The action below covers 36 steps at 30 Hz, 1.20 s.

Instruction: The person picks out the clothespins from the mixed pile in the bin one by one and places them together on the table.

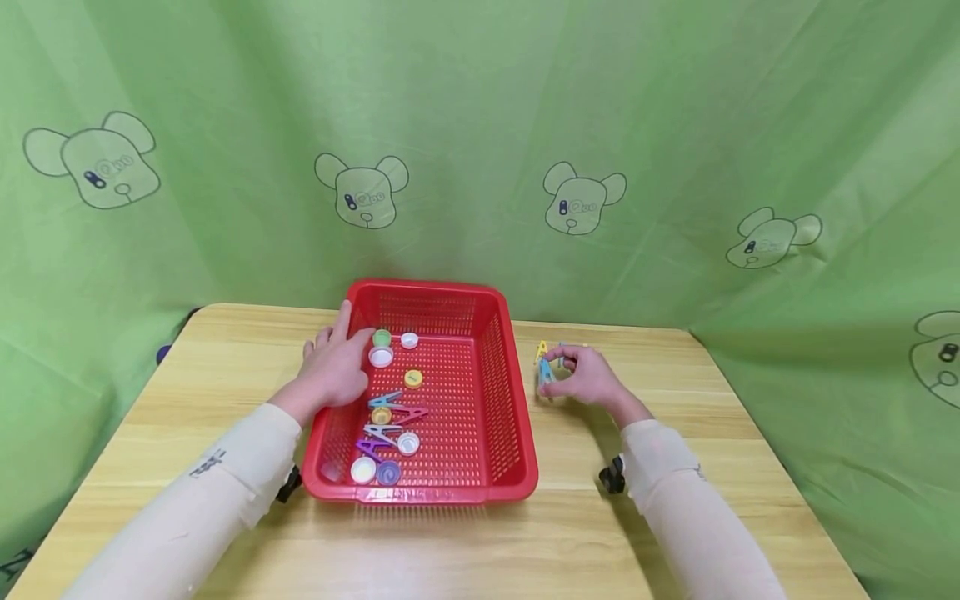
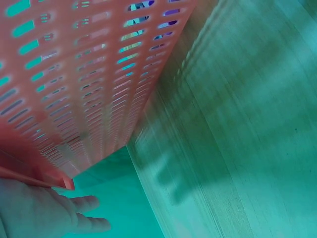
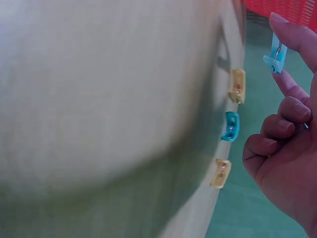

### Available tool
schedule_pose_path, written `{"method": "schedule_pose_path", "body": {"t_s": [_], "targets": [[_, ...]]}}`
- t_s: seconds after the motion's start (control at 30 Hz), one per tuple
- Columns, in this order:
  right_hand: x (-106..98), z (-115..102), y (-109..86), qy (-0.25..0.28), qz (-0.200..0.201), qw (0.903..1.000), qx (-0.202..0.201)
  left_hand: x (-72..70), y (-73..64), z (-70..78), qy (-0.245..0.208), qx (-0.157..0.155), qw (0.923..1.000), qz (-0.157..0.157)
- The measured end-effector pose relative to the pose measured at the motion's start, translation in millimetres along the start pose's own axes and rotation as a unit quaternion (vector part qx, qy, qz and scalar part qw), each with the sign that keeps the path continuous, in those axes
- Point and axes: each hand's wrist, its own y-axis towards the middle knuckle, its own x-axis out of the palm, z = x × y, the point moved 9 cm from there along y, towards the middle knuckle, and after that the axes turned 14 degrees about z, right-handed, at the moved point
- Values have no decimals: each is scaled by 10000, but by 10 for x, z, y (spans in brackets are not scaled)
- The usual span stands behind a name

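Between the thumb and index finger of my right hand (image 1: 588,379) a light blue clothespin (image 3: 278,54) is pinched, close to the right side of the red basket (image 1: 529,450). The other fingers of that hand curl toward the palm in the right wrist view. My left hand (image 1: 327,372) rests on the basket's left rim, its fingers extended. Inside the basket lie several bottle caps, among them a purple cap (image 1: 387,473), and several clothespins, including a pink clothespin (image 1: 411,414). On the table by my right hand are a yellow clothespin (image 3: 237,85), a teal clothespin (image 3: 231,126) and another yellow clothespin (image 3: 221,173).
The basket stands on a light wooden table (image 1: 600,542), left of its middle. Behind the table hangs a green curtain (image 1: 465,125) printed with mouse heads. It also runs along the right side.
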Motion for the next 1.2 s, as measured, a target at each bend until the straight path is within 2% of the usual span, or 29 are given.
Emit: {"method": "schedule_pose_path", "body": {"t_s": [0.13, 0.43, 0.97, 1.2], "targets": [[32, 81, -17, -150, 13, 9999, -8, 13, -3, -3, 22, 1, 10000, -22], [86, 100, -56, -357, 61, 9991, -205, -7, 1, 15, -21, -28, 10000, 10], [191, 250, -68, -607, -4, 9981, 69, -4, -5, 4, -21, -38, 10000, 6], [186, 217, -68, -590, 14, 9982, 60, 7, 18, -15, 28, -50, 10000, 17]]}}
